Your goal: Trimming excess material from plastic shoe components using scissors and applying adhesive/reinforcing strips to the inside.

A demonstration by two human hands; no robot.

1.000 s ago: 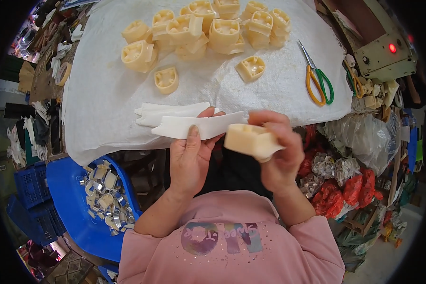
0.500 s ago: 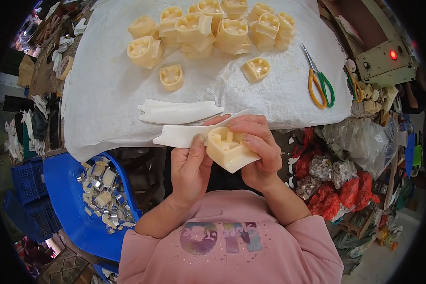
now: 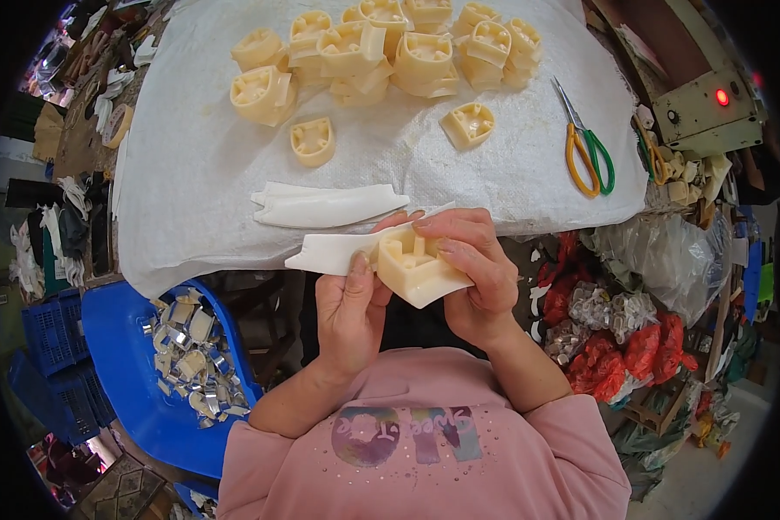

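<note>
Just off the table's near edge, a cream plastic shoe heel point(image 3: 412, 270), D-shaped and hollow with small posts inside, faces up between my hands. Its right side is gripped by my right hand point(image 3: 478, 264), whose fingers curl over the rim. My left hand point(image 3: 353, 314) is closed on a white flexible strip point(image 3: 328, 251), thumb on top beside the heel. The strip runs behind the heel, its notched end sticking out to the left; where it meets the heel is partly hidden by my fingers. More white strips point(image 3: 329, 206) lie stacked on the table beyond.
White woven sheeting point(image 3: 199, 173) covers the table. Several heels point(image 3: 425, 61) are piled at the back, with two apart in front. Scissors point(image 3: 586, 147) with orange and green handles lie right. A blue plastic chair point(image 3: 117, 381) at left holds metallic and cream pieces; plastic bags point(image 3: 598, 364) crowd the right.
The heel and strip have shifted very slightly upward, and the strip's free end sits a little further right. Both hands keep their grip.
</note>
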